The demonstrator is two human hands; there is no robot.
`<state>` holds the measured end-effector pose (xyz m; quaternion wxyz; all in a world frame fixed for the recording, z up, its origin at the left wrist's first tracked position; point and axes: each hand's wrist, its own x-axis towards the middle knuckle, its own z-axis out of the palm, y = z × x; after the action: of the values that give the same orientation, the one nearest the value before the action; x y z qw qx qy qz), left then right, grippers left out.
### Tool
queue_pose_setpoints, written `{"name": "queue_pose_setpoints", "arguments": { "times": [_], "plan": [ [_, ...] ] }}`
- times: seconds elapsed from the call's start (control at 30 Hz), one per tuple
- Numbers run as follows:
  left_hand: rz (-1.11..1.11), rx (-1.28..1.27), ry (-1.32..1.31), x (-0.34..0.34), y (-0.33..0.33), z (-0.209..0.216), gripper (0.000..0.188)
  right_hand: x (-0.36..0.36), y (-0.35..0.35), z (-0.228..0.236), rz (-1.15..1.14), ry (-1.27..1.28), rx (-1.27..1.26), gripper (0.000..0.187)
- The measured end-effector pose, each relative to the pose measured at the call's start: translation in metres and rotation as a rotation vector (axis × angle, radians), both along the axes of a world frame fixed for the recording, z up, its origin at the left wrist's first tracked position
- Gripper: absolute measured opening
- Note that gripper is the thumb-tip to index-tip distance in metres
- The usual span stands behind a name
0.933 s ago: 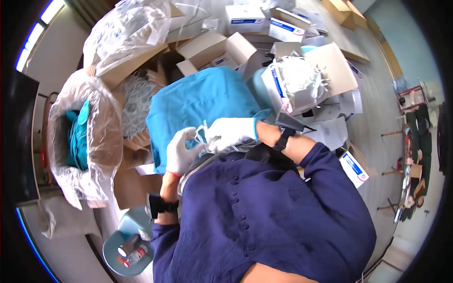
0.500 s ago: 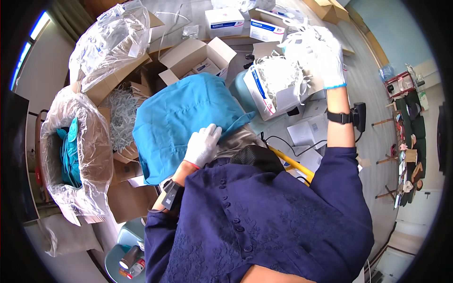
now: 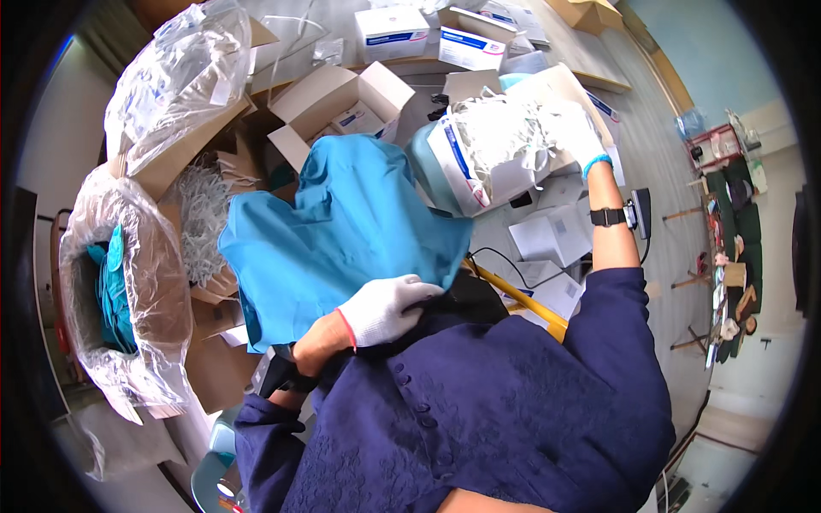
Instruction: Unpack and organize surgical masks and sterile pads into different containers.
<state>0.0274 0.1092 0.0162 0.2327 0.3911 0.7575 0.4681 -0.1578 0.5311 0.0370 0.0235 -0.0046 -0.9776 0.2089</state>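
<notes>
A blue-green cloth (image 3: 329,248) lies rumpled in front of me, with a raised fold at its far side. My left hand (image 3: 389,309), in a white glove with a red cuff, has its fingers curled on the cloth's near edge. To the right stands an open white carton (image 3: 462,167) heaped with white curly strips (image 3: 496,132). My right hand (image 3: 577,132), white-gloved with a blue cuff, is at the carton's right side beside the strips. Glare washes out that glove, so its fingers do not show.
An open cardboard box (image 3: 299,107) holds small boxes. At left are more strips (image 3: 201,222) and a plastic-lined bin (image 3: 162,282) containing teal cloth (image 3: 113,295). Several white cartons (image 3: 556,231), a black cable (image 3: 500,252) and a yellow bar (image 3: 522,299) lie at right.
My right hand has come down from above the carton with the strips it carried to the carton's right side. My left hand has moved nearer me, and the cloth has bunched into folds.
</notes>
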Motion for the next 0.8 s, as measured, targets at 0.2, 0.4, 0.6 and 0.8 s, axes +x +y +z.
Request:
{"name": "queue_pose_setpoints", "arguments": {
  "times": [0.2,0.4,0.6,0.8],
  "plan": [
    [-0.003,0.074,-0.339,-0.024,0.001,-0.023,0.062,0.003,-0.121,-0.011,0.460,0.076,-0.203,0.033],
    [0.833,-0.166,0.407,-0.071,-0.052,-0.046,0.023,-0.028,-0.226,-0.080,0.492,-0.118,-0.243,0.046],
    [1.481,-0.907,0.402,-0.120,-0.175,-0.099,0.054,-0.073,-0.274,-0.136,0.118,-0.415,-0.425,0.058],
    [1.699,-0.347,0.395,-0.105,-0.218,-0.122,0.018,-0.076,-0.286,-0.141,0.090,-0.097,-0.785,0.029]
  ]
}}
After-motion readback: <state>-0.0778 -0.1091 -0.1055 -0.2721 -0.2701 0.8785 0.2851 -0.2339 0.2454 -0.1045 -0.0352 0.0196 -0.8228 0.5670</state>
